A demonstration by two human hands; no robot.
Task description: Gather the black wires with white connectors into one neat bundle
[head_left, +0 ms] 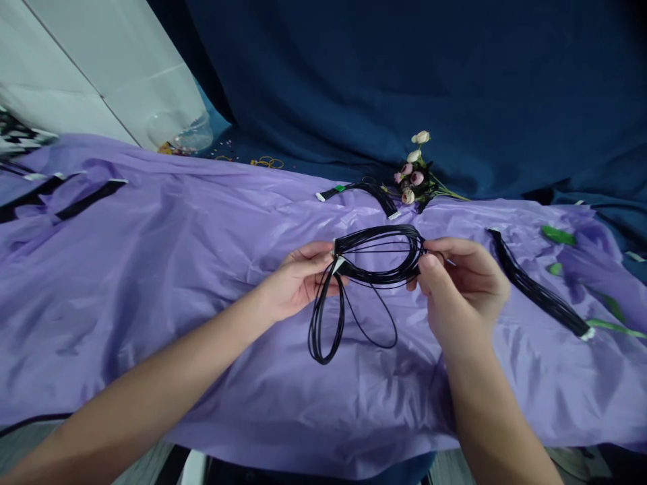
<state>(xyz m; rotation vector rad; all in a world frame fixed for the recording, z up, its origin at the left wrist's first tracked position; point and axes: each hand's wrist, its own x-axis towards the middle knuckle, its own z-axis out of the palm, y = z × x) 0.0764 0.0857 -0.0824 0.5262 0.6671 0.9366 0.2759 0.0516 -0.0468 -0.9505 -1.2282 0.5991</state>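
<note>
A looped bundle of thin black cables (377, 275) is held up between both hands above the purple cloth. My left hand (306, 279) pinches its left end, beside white connectors (339, 263). Around the right end of the loop, the fingers and thumb of my right hand (455, 283) are closed. Below my left hand hang a narrow loop of several wires and one wider single-wire loop. The fingertips of my right hand are partly hidden behind the cables.
Purple cloth (242, 391) covers the table. Behind the hands lie a short black cable bundle (377, 192) and artificial flowers (415, 176). Another cable bundle (538, 289) is at the right, near green leaves (559, 235). Black bundles (91, 199) lie far left. A clear container (189, 135) stands behind.
</note>
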